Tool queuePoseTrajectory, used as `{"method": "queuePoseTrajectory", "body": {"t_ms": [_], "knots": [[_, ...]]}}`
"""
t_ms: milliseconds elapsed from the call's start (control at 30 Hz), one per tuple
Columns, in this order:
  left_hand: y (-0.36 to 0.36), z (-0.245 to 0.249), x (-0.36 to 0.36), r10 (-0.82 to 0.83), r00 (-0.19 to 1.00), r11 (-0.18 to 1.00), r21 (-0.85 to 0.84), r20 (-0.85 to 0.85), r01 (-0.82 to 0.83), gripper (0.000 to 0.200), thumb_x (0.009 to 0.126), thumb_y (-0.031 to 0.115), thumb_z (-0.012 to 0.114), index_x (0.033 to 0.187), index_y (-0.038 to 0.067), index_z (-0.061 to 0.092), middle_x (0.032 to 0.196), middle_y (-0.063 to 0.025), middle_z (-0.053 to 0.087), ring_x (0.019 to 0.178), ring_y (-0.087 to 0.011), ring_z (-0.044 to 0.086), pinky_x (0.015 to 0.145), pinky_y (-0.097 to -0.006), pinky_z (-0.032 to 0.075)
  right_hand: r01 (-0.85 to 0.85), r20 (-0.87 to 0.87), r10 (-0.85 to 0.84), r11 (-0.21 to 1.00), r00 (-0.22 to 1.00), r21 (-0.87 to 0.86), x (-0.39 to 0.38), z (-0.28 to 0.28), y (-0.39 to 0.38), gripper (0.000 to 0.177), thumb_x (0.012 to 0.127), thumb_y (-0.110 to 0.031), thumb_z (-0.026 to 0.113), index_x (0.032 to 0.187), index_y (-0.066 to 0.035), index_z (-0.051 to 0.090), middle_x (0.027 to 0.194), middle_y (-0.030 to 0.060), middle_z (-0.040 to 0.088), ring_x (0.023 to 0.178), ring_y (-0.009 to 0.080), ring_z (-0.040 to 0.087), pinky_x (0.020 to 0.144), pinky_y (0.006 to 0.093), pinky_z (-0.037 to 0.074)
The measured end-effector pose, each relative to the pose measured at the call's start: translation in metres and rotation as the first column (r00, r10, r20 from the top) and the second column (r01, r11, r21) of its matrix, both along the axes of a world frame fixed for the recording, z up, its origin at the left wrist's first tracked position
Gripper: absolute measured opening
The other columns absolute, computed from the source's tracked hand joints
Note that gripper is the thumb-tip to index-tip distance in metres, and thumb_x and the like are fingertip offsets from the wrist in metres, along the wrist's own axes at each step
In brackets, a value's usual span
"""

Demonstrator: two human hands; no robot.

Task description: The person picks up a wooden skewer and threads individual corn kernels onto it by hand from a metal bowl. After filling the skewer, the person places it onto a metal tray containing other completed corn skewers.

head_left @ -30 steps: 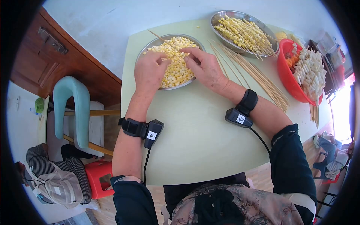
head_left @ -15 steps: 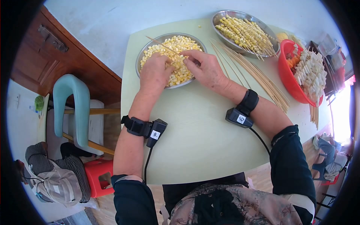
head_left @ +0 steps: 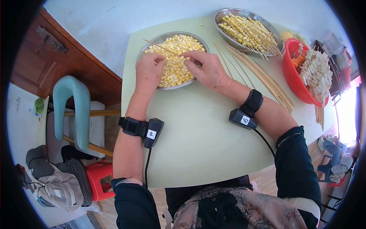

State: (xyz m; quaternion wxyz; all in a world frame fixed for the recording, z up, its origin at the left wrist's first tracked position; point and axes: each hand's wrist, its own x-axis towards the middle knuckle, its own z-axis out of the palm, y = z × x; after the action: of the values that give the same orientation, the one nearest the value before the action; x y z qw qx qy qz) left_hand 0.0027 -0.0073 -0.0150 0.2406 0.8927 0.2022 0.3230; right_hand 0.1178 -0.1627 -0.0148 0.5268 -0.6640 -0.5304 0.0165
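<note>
A steel bowl point(head_left: 166, 36) full of loose yellow and white corn kernels point(head_left: 176, 78) stands on the table. Over it, my right hand point(head_left: 207, 68) pinches a thin wooden skewer point(head_left: 160, 46) near one end, and the other end points up to the left. My left hand point(head_left: 149, 72) is at the bowl's left side, its thumb and fingers pressed together above the kernels and below the skewer. What sits between those fingertips, if anything, is too small to make out.
Behind to the right is a steel bowl point(head_left: 225, 33) of corn skewers point(head_left: 249, 32). Bare wooden skewers point(head_left: 263, 76) lie beside my right forearm. A red basin point(head_left: 291, 76) holds white skewered food point(head_left: 316, 74). A teal-backed chair point(head_left: 72, 103) stands left of the table point(head_left: 198, 145).
My left hand has moved left, away from my right hand, and more of the kernels shows between them. My right hand stays almost in place with the skewer.
</note>
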Motion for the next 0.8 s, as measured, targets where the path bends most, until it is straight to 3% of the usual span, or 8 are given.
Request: {"method": "queuePoseTrajectory", "body": {"t_ms": [67,133,167,233,267,333,433,800], "knots": [[-0.003,0.01,-0.001,0.008,1.0,0.995,-0.101,0.012,-0.007,0.012,0.075,0.008,0.067,0.083,-0.001,0.065,0.073,-0.0085,0.062,0.056,-0.0138,0.055,0.051,-0.0274,0.043,-0.003,-0.003,0.003,1.0,1.0,-0.003,0.0,-0.001,0.0,0.02,0.082,-0.015,0.056,0.096,-0.003,0.063,0.07,0.0177,0.061,0.06,0.029,0.059,0.059,0.0354,0.049],[-0.004,0.02,-0.001,0.032,0.999,0.808,-0.589,0.02,-0.014,0.013,0.079,0.009,0.065,0.087,-0.002,0.064,0.074,-0.0061,0.061,0.058,-0.009,0.054,0.05,-0.0221,0.042,0.003,0.01,-0.003,1.0,1.0,0.009,0.0,-0.003,0.001,0.019,0.082,-0.014,0.057,0.096,-0.003,0.063,0.07,0.0176,0.061,0.06,0.0285,0.06,0.059,0.0351,0.049],[-0.001,0.019,-0.001,0.033,0.999,0.808,-0.589,0.02,-0.015,0.013,0.079,0.009,0.065,0.087,-0.002,0.064,0.074,-0.0061,0.061,0.058,-0.009,0.054,0.05,-0.0221,0.042,0.003,0.01,-0.003,1.0,1.0,0.009,0.001,-0.003,0.001,0.019,0.082,-0.014,0.057,0.096,-0.003,0.063,0.07,0.0176,0.061,0.06,0.0285,0.06,0.059,0.0351,0.049],[0.008,0.015,-0.003,0.011,0.957,0.574,-0.786,0.289,0.231,0.015,0.084,0.008,0.062,0.093,-0.003,0.06,0.079,-0.0073,0.062,0.062,-0.0089,0.055,0.052,-0.0187,0.042,-0.003,0.002,0.003,1.0,1.0,-0.008,0.0,-0.002,0.001,0.019,0.081,-0.014,0.057,0.096,-0.003,0.063,0.07,0.0174,0.061,0.06,0.028,0.06,0.059,0.0349,0.049],[0.012,0.014,-0.004,0.012,0.957,0.573,-0.787,0.289,0.23,0.015,0.084,0.008,0.062,0.093,-0.003,0.06,0.079,-0.0073,0.062,0.062,-0.0089,0.055,0.052,-0.0187,0.042,-0.004,0.002,0.004,1.0,1.0,-0.009,0.0,-0.002,0.001,0.019,0.081,-0.014,0.057,0.096,-0.003,0.063,0.07,0.0174,0.061,0.06,0.028,0.06,0.059,0.0349,0.049],[0.017,0.012,-0.005,0.041,0.898,0.335,-0.853,0.438,0.401,0.014,0.086,0.009,0.059,0.096,-0.001,0.058,0.083,-0.0073,0.062,0.067,-0.0098,0.056,0.055,-0.019,0.045,0.0,0.032,0.0,1.0,0.999,0.006,0.001,-0.003,0.002,0.019,0.081,-0.014,0.057,0.095,-0.003,0.064,0.07,0.0171,0.061,0.06,0.0276,0.06,0.059,0.0346,0.049],[0.022,0.009,-0.004,0.053,0.873,0.237,-0.856,0.484,0.46,0.013,0.088,0.01,0.057,0.096,0.001,0.058,0.084,-0.0064,0.061,0.07,-0.0108,0.057,0.058,-0.0197,0.047,-0.001,0.03,0.001,1.0,1.0,-0.01,0.001,-0.002,0.001,0.019,0.081,-0.014,0.057,0.095,-0.004,0.064,0.07,0.0169,0.061,0.059,0.0276,0.06,0.058,0.0344,0.048],[0.024,0.009,-0.005,0.06,0.858,0.166,-0.852,0.511,0.496,0.018,0.091,0.016,0.052,0.099,0.0,0.056,0.082,-0.0041,0.058,0.07,-0.0113,0.054,0.054,-0.0197,0.043,-0.009,0.044,0.009,1.0,0.999,-0.003,0.002,-0.003,0.002,0.019,0.081,-0.013,0.058,0.096,-0.004,0.064,0.07,0.0166,0.061,0.058,0.027,0.059,0.056,0.0339,0.048]]}}
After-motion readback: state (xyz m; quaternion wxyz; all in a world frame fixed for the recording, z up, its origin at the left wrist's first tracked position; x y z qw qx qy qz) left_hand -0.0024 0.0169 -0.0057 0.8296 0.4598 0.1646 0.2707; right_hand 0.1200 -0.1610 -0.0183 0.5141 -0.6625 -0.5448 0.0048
